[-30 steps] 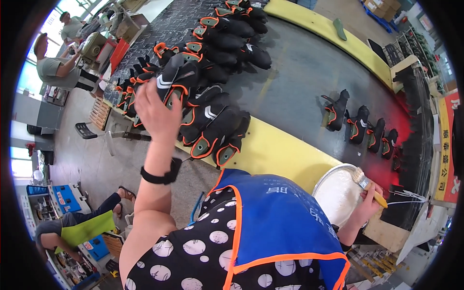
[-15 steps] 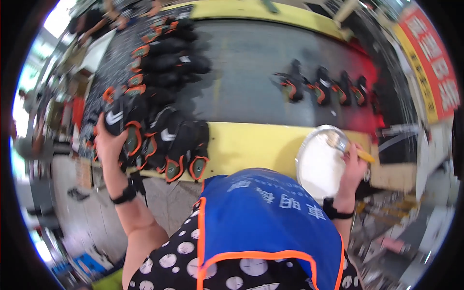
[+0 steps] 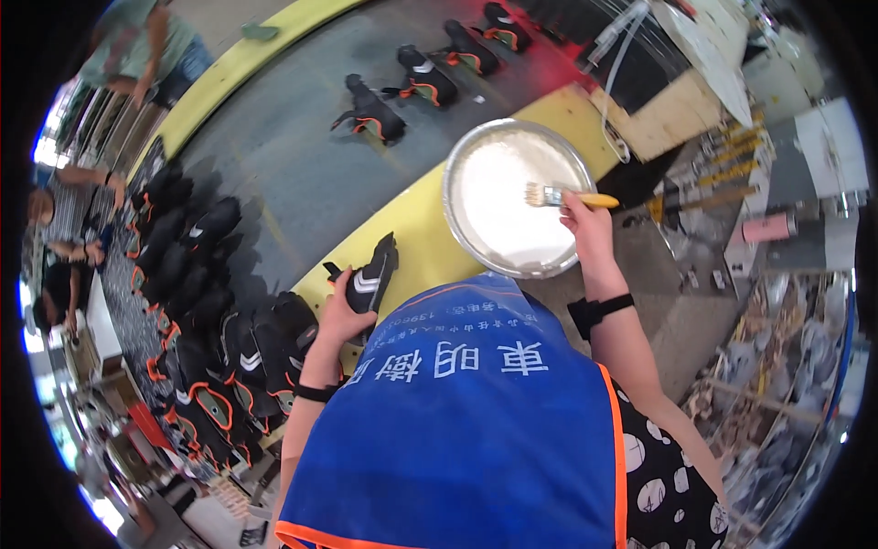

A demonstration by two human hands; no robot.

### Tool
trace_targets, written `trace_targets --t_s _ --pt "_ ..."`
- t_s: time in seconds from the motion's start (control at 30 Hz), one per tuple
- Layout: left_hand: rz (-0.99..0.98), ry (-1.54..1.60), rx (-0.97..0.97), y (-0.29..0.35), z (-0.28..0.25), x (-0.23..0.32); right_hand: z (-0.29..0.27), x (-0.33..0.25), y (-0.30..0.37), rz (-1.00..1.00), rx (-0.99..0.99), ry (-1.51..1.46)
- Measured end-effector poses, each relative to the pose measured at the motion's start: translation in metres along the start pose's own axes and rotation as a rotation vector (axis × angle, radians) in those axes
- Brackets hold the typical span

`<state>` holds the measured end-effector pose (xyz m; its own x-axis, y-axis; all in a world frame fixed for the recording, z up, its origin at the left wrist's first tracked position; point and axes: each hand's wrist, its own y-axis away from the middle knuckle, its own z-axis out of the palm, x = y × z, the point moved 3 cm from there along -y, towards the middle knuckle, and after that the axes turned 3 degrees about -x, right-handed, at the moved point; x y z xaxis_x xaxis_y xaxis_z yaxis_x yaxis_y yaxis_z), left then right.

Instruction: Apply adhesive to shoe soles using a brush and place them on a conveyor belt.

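Observation:
My left hand (image 3: 340, 316) grips a black shoe upper (image 3: 369, 282) with white marks, its fingers wrapped round one end. The shoe upper is held near the front edge of the yellow ledge, beside my blue apron. My right hand (image 3: 588, 229) is closed on the yellow handle of a paintbrush (image 3: 599, 199). The brush's bristles are over a round metal basin (image 3: 447, 194) at the right, which holds a white liquid (image 3: 494, 215). Whether the bristles touch the liquid I cannot tell.
More black shoe uppers with orange trim (image 3: 210, 403) are heaped at the left. Several others stand in a row on the grey conveyor belt (image 3: 311, 174), bordered by a yellow ledge (image 3: 416, 220). Other people (image 3: 146, 46) are at the far left. A wooden board (image 3: 663, 114) is beyond the basin.
The view has turned to the right. My left hand has brought a shoe upper from the heap toward the basin. My right hand still holds the brush over the basin.

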<state>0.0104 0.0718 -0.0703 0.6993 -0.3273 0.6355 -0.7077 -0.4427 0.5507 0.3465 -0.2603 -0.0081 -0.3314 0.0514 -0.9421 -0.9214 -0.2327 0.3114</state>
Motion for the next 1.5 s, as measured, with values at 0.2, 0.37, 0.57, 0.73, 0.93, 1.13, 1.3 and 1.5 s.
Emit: trace_targets --t_s 0.2,0.37,0.57,0.73,0.93,1.13,1.3,1.5 --pt "-0.058 -0.137 0.102 -0.007 0.054 -0.017 0.006 0.023 -0.003 -0.421 0.002 0.9" --pt "-0.04 0.404 -0.075 -0.024 0.043 -0.004 0.024 0.034 -0.008 -0.388 -0.05 1.099" --pt "-0.198 1.209 -0.316 0.001 -0.007 0.061 0.011 0.0 0.01 -0.339 -0.003 0.647" --pt "0.05 1.077 -0.537 0.012 -0.022 0.156 0.009 -0.011 0.004 -0.438 0.079 0.574" --pt "0.011 0.772 -0.724 0.014 -0.011 0.22 0.026 -0.063 0.027 -0.6 -0.137 0.386" --pt "-0.025 0.635 -0.802 0.01 -0.004 0.242 0.052 -0.121 0.066 -0.973 -0.507 0.543" --pt "0.058 0.589 -0.813 0.006 -0.008 0.247 0.052 -0.11 0.045 -0.874 -0.458 0.63" --pt "0.042 0.622 -0.818 -0.001 -0.014 0.24 0.043 -0.098 0.031 -0.657 -0.3 0.527"
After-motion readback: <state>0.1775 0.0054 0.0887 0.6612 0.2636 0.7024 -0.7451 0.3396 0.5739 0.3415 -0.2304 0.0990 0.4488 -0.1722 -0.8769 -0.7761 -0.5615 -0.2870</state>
